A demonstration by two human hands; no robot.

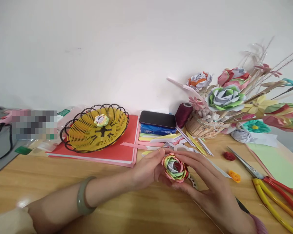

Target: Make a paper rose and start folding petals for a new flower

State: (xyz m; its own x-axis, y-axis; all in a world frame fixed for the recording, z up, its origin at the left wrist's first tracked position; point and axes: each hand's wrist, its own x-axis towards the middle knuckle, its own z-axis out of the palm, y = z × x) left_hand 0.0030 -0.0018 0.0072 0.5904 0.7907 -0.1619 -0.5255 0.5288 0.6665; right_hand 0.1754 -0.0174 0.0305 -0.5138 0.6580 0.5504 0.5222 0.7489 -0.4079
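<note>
Between my two hands is a round folded paper flower (175, 167), with pink, yellow and green petals around a white and red centre. My left hand (148, 170) grips its left side, the thumb along the upper edge. From the right, my right hand (207, 182) closes on it, fingers over the top and thumb at the lower edge. Behind the fingers lies a white roll (182, 148), partly hidden. A dotted curved object shows only partly beside the right thumb. Paper strips (161, 143) in several colours are scattered just beyond the hands.
A yellow woven basket (74, 136) holding a small paper flower (102, 120) stands on red paper (88, 156). A phone (157, 119) rests on a blue packet (156, 129). At right are scissors (252, 170), yellow-handled pliers (261, 193) and a basket (205, 127) of paper flowers.
</note>
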